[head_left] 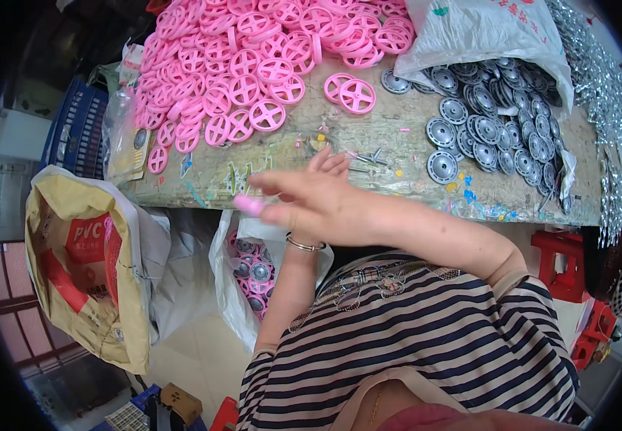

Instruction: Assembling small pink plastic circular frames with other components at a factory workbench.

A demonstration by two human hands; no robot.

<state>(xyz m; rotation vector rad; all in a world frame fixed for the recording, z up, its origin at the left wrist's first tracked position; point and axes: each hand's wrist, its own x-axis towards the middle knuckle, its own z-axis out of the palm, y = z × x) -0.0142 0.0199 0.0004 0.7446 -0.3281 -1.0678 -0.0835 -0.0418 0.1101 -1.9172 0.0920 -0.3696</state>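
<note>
My right hand (pixel 314 203) reaches across from the right, over my left wrist. Its thumb and fingers hold a pink wheel (pixel 250 206), smeared by motion and seen nearly edge-on, beyond the table's front edge and above a white bag (pixel 228 287). Pink rims with grey discs set in them fill that bag. Partly hidden behind the right hand, my left hand (pixel 330 164) shows its fingers stretched out and somewhat apart over the tabletop. Beside those fingertips lie several small metal pins (pixel 372 158). Two loose pink wheels (pixel 356 96) lie farther back.
A large heap of pink wheels (pixel 246 65) covers the back left of the worn table (pixel 397 129). Grey discs (pixel 483 133) spill from a white sack (pixel 483 36) at right. Silver tinsel (pixel 598 86) hangs there. A tan paper sack (pixel 124 287) stands at left, red stools (pixel 559 266) at right.
</note>
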